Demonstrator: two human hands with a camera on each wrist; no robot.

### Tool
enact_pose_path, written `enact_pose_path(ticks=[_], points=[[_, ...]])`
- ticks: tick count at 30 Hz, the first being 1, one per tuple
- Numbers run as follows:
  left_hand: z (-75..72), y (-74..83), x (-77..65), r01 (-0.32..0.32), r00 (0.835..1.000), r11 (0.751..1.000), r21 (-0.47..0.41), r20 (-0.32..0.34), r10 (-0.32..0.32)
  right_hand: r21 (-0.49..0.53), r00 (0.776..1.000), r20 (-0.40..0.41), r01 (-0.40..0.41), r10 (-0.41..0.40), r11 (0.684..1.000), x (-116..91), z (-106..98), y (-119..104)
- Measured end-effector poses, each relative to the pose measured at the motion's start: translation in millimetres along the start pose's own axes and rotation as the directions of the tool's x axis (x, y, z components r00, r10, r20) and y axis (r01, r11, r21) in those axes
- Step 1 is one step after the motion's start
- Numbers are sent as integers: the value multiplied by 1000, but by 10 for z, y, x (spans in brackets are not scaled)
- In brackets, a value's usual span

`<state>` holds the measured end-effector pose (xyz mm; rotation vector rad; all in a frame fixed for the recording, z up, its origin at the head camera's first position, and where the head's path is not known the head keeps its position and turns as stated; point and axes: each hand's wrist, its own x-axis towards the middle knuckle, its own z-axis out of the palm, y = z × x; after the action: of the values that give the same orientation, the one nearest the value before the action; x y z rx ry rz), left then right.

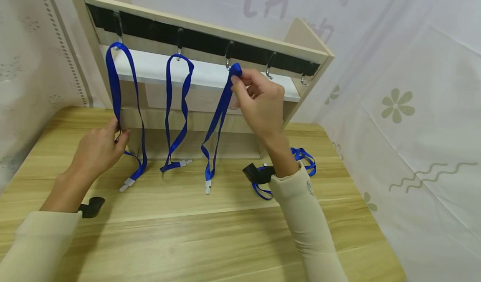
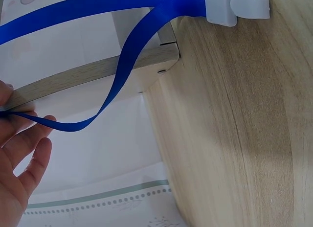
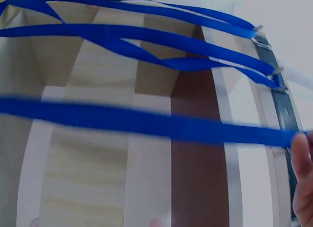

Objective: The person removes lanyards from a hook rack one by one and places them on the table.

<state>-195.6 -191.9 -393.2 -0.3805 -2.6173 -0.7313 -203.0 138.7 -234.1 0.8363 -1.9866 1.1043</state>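
Note:
My right hand (image 1: pixel 264 102) pinches the folded top of a blue lanyard (image 1: pixel 221 102) between thumb and fingertips, right at the third hook (image 1: pixel 227 60) from the left. Its white clip (image 1: pixel 208 186) hangs low, near the tabletop. At the far left, my left hand (image 1: pixel 95 150) holds one strap of another blue lanyard (image 2: pixel 129 56) between thumb and fingers, with the other fingers loosely spread. That lanyard loops over the leftmost hook (image 1: pixel 119 33), its white clip (image 1: pixel 129 182) at the bottom. Between the two, a third blue lanyard (image 1: pixel 168 102) hangs on the second hook (image 1: pixel 179 48).
The hooks sit on a black strip (image 1: pixel 206 35) along a pale wooden shelf unit (image 1: pixel 195 119). Two further hooks, including one bare hook (image 1: pixel 269 67), are to the right. More blue lanyard (image 1: pixel 306 161) lies on the wooden table (image 1: pixel 169 240), partly behind my right wrist.

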Motion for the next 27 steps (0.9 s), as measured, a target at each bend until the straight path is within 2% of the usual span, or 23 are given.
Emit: enact_pose_path(ticks=[3, 5, 10, 13, 15, 16, 20, 22, 24, 25, 27], points=[[3, 1, -4, -3, 1000, 1000, -1, -9, 3, 52, 999, 47, 11, -14, 999, -61, -126, 23], [6, 1, -3, -4, 1000, 1000, -2, -9, 4, 32, 996, 80, 23, -25, 999, -116, -226, 50], [14, -3, 4, -7, 1000, 1000, -6, -7, 7, -149, 980, 187, 94, -65, 984, -269, -496, 143], [17, -5, 4, -3, 1000, 1000, -8, -4, 3, -213, 947, 317, 120, -48, 970, -403, -636, 183], [19, -3, 5, -7, 1000, 1000, -11, -6, 7, -214, 901, 433, 116, -12, 970, -530, -712, 202], [20, -3, 8, -9, 1000, 1000, -11, -5, 9, -206, 869, 495, 112, 5, 972, -597, -740, 205], [19, -1, 28, -22, 1000, 1000, -10, -8, 22, -129, 699, 713, 46, 61, 991, -819, -784, 196], [16, 1, 34, -17, 1000, 1000, -6, -2, 17, -67, 613, 788, -16, 63, 998, -880, -753, 185], [13, 4, 33, -8, 1000, 1000, -7, 3, 8, 10, 542, 840, -85, 38, 996, -918, -686, 189], [12, 4, 29, -1, 1000, 1000, -7, 6, 1, 46, 513, 858, -119, 21, 992, -935, -642, 197], [11, 5, 17, 11, 1000, 1000, -8, 11, -11, 110, 478, 879, -196, -3, 974, -965, -528, 222]])
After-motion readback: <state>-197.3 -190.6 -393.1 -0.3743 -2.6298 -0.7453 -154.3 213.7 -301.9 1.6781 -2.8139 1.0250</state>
